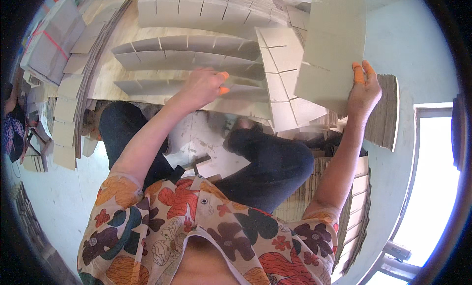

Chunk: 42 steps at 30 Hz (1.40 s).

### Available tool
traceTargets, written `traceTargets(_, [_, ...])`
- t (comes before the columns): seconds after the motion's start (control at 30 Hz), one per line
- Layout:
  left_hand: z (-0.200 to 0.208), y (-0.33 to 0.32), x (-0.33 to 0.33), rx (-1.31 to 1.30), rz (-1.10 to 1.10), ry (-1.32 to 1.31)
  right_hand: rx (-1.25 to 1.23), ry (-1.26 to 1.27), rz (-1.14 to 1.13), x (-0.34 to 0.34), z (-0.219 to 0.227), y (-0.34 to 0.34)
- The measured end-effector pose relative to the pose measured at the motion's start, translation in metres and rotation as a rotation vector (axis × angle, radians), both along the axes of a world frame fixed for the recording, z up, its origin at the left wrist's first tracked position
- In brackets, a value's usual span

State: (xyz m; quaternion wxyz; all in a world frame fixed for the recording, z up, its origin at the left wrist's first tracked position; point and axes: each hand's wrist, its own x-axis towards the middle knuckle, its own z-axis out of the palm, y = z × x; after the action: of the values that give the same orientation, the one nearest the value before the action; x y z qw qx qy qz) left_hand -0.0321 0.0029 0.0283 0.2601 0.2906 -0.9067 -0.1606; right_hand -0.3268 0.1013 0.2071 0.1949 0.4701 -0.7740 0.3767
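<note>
My right hand (365,92) grips a plain grey-brown cardboard sheet (332,51) by its right edge, raised above the work board. Orange covers sit on fingertips of both hands. My left hand (202,87) hovers over the upright slotted cardboard strips (142,87); its thumb and forefinger are apart, with nothing clearly seen between them. Whether it touches the nearest strip cannot be made out. These strips stand on edge in long, roughly parallel rows. Slotted cardboard pieces (282,71) lie slantwise at their right end, partly hidden by the raised sheet.
A larger batch of slotted cardboard (196,10) lies at the far side of the wooden board (105,78). Stacked strips (71,108) line the left, near a strapped cardboard bundle (54,42). Another stack (386,113) stands behind my right hand. More cardboard (351,211) lies beside my right arm.
</note>
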Motion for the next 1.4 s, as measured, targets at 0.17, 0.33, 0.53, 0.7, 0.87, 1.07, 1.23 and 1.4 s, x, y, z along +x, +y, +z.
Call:
traceTargets(0.17, [-0.013, -0.002, -0.011, -0.019, -0.058, 0.016, 0.199, -0.123, 0.299, 0.031, -0.011, -0.007])
traceTargets(0.33, [-0.016, -0.002, -0.018, 0.014, -0.058, 0.016, 0.334, 0.127, 0.409, 0.058, -0.042, -0.017])
traceTargets(0.53, [-0.016, -0.003, -0.020, 0.017, -0.045, 0.004, 0.344, 0.200, 0.511, 0.059, -0.068, -0.027])
traceTargets(0.7, [-0.018, -0.005, -0.023, -0.019, -0.038, 0.104, 0.351, 0.170, 0.538, 0.062, -0.072, -0.031])
traceTargets(0.87, [-0.009, -0.020, -0.025, 0.009, 0.010, 0.058, 0.354, 0.088, 0.471, 0.062, -0.072, -0.029])
traceTargets(1.07, [0.005, -0.103, -0.035, -0.257, 0.159, 0.193, 0.245, 0.133, 0.547, 0.057, -0.080, -0.026])
traceTargets(1.23, [-0.009, -0.146, -0.046, -0.174, 0.116, -0.190, 0.275, -0.023, 0.545, 0.053, -0.087, -0.028])
traceTargets(1.4, [-0.019, -0.154, -0.051, -0.107, 0.134, -0.202, 0.274, -0.041, 0.565, 0.045, -0.088, -0.028])
